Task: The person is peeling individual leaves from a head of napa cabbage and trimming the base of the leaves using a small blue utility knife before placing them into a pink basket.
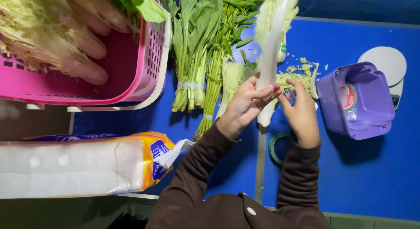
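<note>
A long napa cabbage leaf, white along its thick rib and frilly pale green at the far end, stands up over the middle of the blue bench. The left hand is wrapped around the lower part of the rib, fingers closed on it. The right hand sits just beside the rib's near end, fingers curled; whether it pinches the leaf or only touches it cannot be told. Both arms wear dark brown sleeves. Just behind the right hand lies a small heap of chopped cabbage scraps. To the right a purple plastic tub lies on its side, with a white round scale partly behind it. A green tape ring rests near the right wrist. Left of the leaf, bundles of tied leafy greens and long-stemmed greens lie on the bench, with another cabbage piece between them and the hands. At far left a pink slotted basket holds more cabbage, and near left lies a wrapped white roll pack. The bench's near edge drops to a dark floor.
</note>
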